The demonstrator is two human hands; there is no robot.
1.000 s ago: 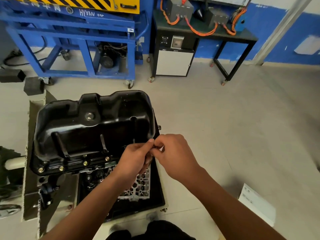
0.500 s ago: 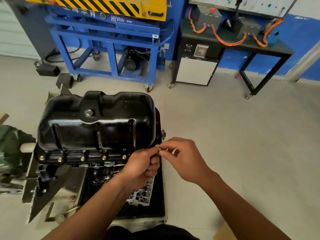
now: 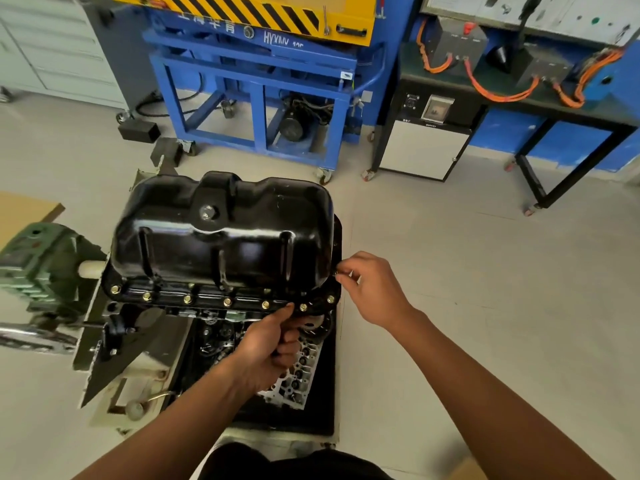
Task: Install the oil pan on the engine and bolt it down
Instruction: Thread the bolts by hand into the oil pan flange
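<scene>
Your hands, together a moment ago, have parted. Your right hand (image 3: pixel 372 289) now pinches a small bolt (image 3: pixel 336 271) at the oil pan (image 3: pixel 221 237) flange on the engine's (image 3: pixel 216 329) right edge. Your left hand (image 3: pixel 270 344) has dropped below the near right corner, fingers curled and thumb touching the flange. Whether it holds anything is hidden. The oil pan sits sump-up on the engine.

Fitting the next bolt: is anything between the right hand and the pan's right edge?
Nothing visible. The right hand pinches a bolt just off the right edge of the oil pan; the left hand sits lower, at its near edge.
</scene>
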